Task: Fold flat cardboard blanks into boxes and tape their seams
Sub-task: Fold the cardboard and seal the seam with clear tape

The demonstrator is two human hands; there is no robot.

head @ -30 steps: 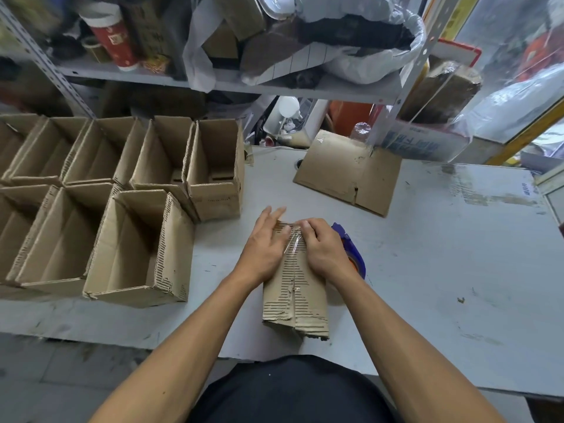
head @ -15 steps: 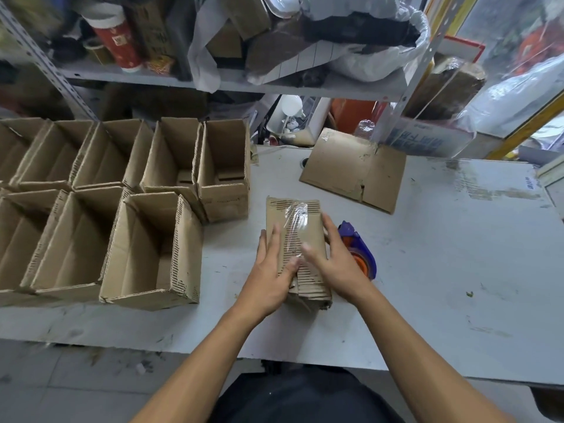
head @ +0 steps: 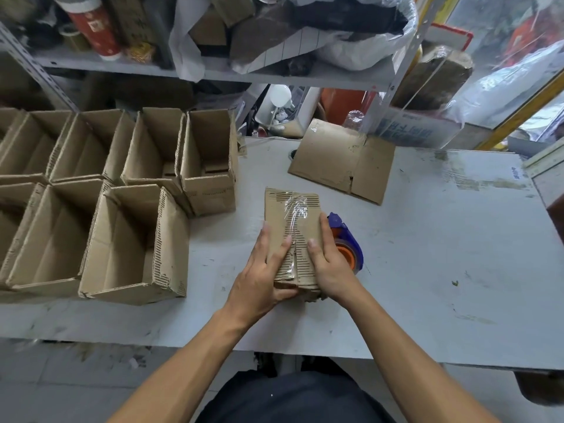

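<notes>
- The box (head: 292, 236) lay on the tabletop (head: 427, 254) near its front edge, taped face up, just in front of the person, with clear tape (head: 295, 215) running down the middle seam.
- The left hand (head: 262, 270) rested on the box's left half, fingers (head: 265, 239) nearly straight along the left edge and thumb pressing beside the seam; it pressed rather than gripped.
- The right hand (head: 331, 267) mirrored it on the right half, fingers straight along the right edge, thumb on the cardboard next to the tape; neither hand was curled round anything.
- The step in hand looked like rubbing the tape down so the two flaps stayed shut.
- To do it well, the thumbs should probably work along the seam with firm, even pressure; the far end showed wrinkled, shiny tape that likely wanted smoothing.
- The flaps' torn, ridged surface probably gave the tape a poor bond, so extra pressure there seemed wise.
- Holding both edges square would keep the flaps meeting without a gap.
- The tape dispenser (head: 348, 242), blue with an orange core, sat touching or just beside the right hand, handy if a second strip were needed.
- Finished open boxes (head: 134, 242) stood in rows to the left, and a flat blank (head: 341, 160) waited farther back.
</notes>
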